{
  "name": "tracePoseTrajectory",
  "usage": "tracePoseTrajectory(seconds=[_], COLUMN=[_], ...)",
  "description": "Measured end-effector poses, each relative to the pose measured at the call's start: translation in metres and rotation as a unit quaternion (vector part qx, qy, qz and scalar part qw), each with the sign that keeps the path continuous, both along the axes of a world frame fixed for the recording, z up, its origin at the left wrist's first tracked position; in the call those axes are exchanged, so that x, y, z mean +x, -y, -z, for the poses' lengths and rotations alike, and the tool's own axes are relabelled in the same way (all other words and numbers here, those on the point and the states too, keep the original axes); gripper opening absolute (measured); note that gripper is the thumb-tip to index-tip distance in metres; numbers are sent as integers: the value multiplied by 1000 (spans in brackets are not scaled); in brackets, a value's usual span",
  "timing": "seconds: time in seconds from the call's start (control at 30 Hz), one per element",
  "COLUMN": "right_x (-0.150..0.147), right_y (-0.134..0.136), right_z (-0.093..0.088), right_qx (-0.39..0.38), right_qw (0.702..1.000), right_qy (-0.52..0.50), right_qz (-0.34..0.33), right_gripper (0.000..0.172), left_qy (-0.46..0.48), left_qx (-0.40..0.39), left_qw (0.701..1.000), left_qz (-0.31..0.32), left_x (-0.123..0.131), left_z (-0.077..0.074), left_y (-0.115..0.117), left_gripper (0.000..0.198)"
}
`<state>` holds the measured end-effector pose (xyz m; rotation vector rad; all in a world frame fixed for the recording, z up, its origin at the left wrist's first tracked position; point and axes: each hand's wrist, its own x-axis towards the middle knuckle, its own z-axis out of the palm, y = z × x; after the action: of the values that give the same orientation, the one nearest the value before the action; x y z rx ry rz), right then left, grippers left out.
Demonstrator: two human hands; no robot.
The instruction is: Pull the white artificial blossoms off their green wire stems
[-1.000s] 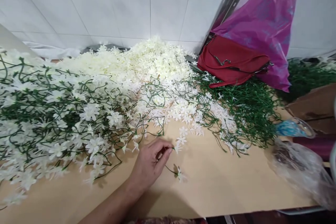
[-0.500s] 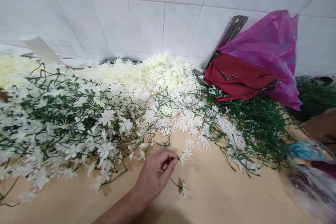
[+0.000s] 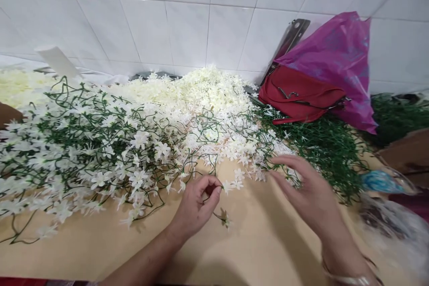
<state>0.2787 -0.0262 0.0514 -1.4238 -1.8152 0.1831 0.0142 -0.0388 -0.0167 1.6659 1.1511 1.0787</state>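
Observation:
My left hand [image 3: 197,208] pinches a thin green stem between thumb and index finger, low in the middle. A white flower [image 3: 227,186] shows at its fingertips, and another flower [image 3: 224,218] hangs on the stem just below. Beside the fingertips lie small white blossoms [image 3: 238,178] on the table [image 3: 258,241]. My right hand [image 3: 310,196] is over the table to the right, thumb and index finger apart, by the edge of the loose white petals and green stems. Nothing can be seen between its fingers.
White flowers on green stems [image 3: 100,143] heap up on the left. Pale petals [image 3: 211,89] pile along the tiled wall [image 3: 187,31]. A red bag [image 3: 298,94] and a purple plastic bag [image 3: 351,67] rest above green stems [image 3: 328,152]. Clear plastic [image 3: 389,228] lies at the right.
My right hand has come into view from the right, over the table. My left hand still pinches the stem; the view has shifted slightly.

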Motion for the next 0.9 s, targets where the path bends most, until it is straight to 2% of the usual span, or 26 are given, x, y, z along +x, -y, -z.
tracePoseTrajectory(seconds=[0.07,0.17,0.3,0.43,0.53,0.63,0.77,0.83,0.9], right_x=[-18,-41,-68,-85,-83,-73,-64,-64,-66], right_y=[-24,-52,-71,-75,-76,-79,-84,-87,-87], right_z=[4,7,18,39,50,54,57,57,58], right_qx=[-71,-161,-190,-161,-141,-117,-74,-68,-94], right_qw=[990,965,962,975,980,988,991,986,970], right_qy=[47,106,94,77,66,7,-74,-128,-198], right_qz=[-114,-176,-175,-131,-125,-103,-81,-84,-108], right_gripper=[13,11,13,11,11,10,9,9,10], left_qy=[14,44,61,65,73,83,25,-9,-15], left_qx=[-8,-26,-29,-23,-24,-21,8,42,65], left_qw=[1000,998,997,997,997,996,999,999,998], left_qz=[-9,-31,-35,-22,-25,-29,-26,-25,-21], left_x=[-1,-1,-1,1,2,2,2,3,4], left_z=[2,6,8,8,10,11,6,2,1], left_y=[-1,-2,-4,-6,-8,-8,-7,-6,-6], left_gripper=[14,14,14,15,15,15,13,12,10])
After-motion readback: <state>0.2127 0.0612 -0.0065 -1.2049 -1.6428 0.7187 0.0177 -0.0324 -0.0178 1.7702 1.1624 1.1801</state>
